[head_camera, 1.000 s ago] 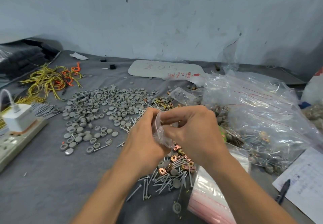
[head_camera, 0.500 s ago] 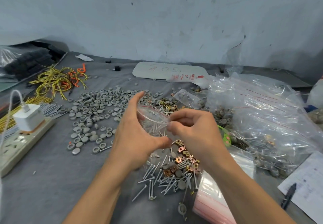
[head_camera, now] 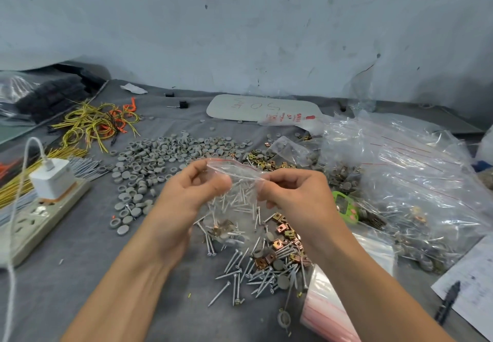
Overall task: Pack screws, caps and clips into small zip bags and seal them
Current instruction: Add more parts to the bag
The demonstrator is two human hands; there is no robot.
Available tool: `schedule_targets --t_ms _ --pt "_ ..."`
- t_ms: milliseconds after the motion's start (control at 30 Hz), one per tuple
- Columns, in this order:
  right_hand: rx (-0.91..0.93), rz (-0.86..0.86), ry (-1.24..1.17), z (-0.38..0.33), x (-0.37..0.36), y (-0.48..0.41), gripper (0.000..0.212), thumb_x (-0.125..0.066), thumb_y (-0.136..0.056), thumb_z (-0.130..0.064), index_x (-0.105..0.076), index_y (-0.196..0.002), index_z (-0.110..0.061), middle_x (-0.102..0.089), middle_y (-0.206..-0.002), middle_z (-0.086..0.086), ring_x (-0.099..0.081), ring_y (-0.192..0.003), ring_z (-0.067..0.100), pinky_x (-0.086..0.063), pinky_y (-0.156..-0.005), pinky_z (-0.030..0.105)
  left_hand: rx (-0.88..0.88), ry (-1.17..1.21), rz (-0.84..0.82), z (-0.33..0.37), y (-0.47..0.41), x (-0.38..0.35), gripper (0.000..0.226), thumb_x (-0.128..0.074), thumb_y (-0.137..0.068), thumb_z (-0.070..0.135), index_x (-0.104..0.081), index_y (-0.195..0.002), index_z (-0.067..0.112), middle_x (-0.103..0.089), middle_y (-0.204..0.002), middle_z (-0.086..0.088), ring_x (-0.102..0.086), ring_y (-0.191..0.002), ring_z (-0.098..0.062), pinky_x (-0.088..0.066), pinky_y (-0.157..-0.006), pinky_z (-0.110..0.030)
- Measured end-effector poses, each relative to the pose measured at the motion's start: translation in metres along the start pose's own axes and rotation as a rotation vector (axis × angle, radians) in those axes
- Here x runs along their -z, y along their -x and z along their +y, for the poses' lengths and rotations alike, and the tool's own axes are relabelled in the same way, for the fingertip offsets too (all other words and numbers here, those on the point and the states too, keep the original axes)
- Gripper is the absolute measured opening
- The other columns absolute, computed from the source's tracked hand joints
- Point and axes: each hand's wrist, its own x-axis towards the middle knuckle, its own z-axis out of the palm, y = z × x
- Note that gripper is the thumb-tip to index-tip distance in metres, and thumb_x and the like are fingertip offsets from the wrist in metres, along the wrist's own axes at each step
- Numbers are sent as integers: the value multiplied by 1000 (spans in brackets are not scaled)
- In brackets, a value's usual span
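Note:
A small clear zip bag (head_camera: 234,200) with a red strip along its top hangs above the table between both hands. Screws, copper clips and grey caps lie inside it. My left hand (head_camera: 186,197) pinches the bag's top left edge. My right hand (head_camera: 296,197) pinches the top right edge. Below the bag a loose pile of screws (head_camera: 248,272) and copper clips (head_camera: 286,235) lies on the grey cloth. Grey caps (head_camera: 160,160) spread out to the left behind my left hand. A stack of empty zip bags (head_camera: 328,312) lies under my right forearm.
Large clear bags of packed parts (head_camera: 405,181) fill the right side. A power strip with a white charger (head_camera: 50,179) sits at the left, with yellow and orange wires (head_camera: 96,125) behind it. A paper sheet and pen (head_camera: 450,301) lie at the lower right. A green gadget (head_camera: 344,205) lies by my right hand.
Both hands have spread apart and stretched the bag's top edge flat between them; a second ago it was bunched between my fingers. The bag now hangs down with its contents at the bottom.

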Motion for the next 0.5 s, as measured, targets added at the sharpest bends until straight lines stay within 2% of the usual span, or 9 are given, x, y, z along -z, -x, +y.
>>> schedule_targets --t_ms 33,100,200,267,367,500 --pt "-11 -6 -19 -1 2 0 11 -80 -84 -12 -82 -77 -21 -75 -72 7 -61 -64 16 -56 -68 41 13 45 32 1 -2 2 45 -87 -58 28 -75 -100 15 -75 -90 -2 -67 -79 -9 -52 -70 -17" --pt "-7 -13 -42 -2 8 -2 12 -80 -83 -9 -81 -75 -19 -74 -71 9 -61 -65 15 -54 -67 32 24 91 93 2 -5 6 26 -78 -66 26 -75 -87 12 -74 -77 -1 -64 -67 -7 -50 -62 -15" --pt "3 -26 -68 -3 14 -5 16 -79 -82 -6 -81 -75 -21 -74 -70 4 -64 -65 9 -51 -63 18 4 92 139 0 -5 8 26 -77 -65 20 -75 -86 6 -74 -72 -3 -66 -61 -6 -51 -58 -13" --pt "9 -47 -87 -3 14 -5 16 -80 -83 -9 -82 -77 -23 -74 -71 2 -66 -67 7 -50 -63 13 -3 67 148 0 -3 6 25 -78 -64 22 -76 -85 7 -73 -70 -3 -65 -60 -5 -51 -58 -13" --pt "22 -50 -120 -2 12 -5 15 -81 -84 -8 -81 -75 -20 -72 -69 4 -64 -65 8 -50 -63 14 -11 61 178 -1 -4 5 23 -79 -63 23 -77 -82 10 -72 -68 -1 -64 -59 -5 -50 -57 -13" --pt "-40 0 -208 -3 13 -7 15 -82 -82 -7 -81 -70 -16 -67 -64 5 -59 -64 13 -53 -66 23 -16 79 251 0 -6 3 10 -80 -61 23 -82 -69 18 -74 -70 -2 -64 -64 -9 -54 -63 -16"
